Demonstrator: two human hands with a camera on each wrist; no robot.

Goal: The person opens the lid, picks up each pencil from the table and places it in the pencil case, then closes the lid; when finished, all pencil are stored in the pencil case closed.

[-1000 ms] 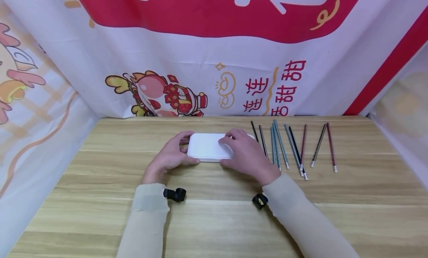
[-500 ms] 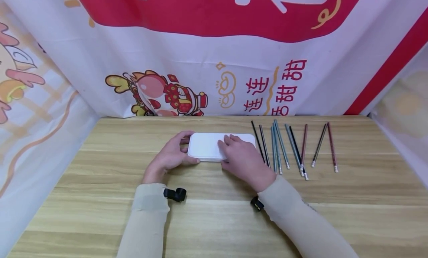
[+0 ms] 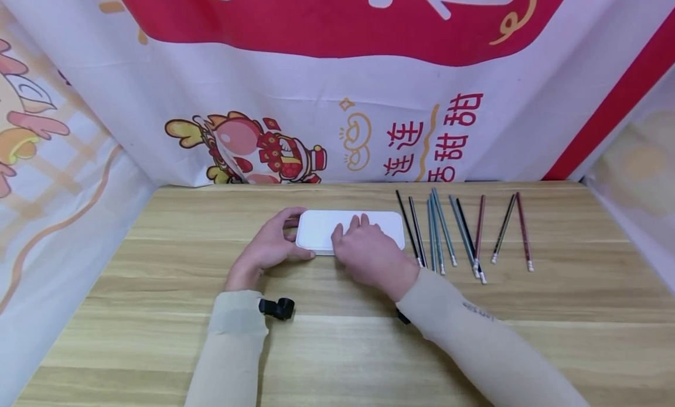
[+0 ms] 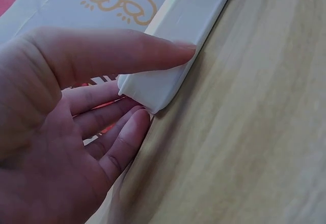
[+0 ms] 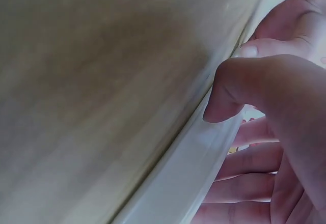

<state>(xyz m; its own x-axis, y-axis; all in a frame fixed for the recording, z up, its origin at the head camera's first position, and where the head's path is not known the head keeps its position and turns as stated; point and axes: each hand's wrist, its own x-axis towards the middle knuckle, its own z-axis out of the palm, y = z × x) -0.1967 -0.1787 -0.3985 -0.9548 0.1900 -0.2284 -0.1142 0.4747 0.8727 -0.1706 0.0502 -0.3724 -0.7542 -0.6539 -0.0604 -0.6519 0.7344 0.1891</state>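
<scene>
as the left hand (image 3: 270,243) grips the left end of the white case (image 3: 316,228), thumb on its near side, the right hand (image 3: 368,250) lies spread over its top, the case flat on the table (image 3: 332,360).

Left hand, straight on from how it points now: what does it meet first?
Likely the white case: its left end sits right in the left hand's grasp, so virtually no free travel. Palm clearance is unclear.
</scene>
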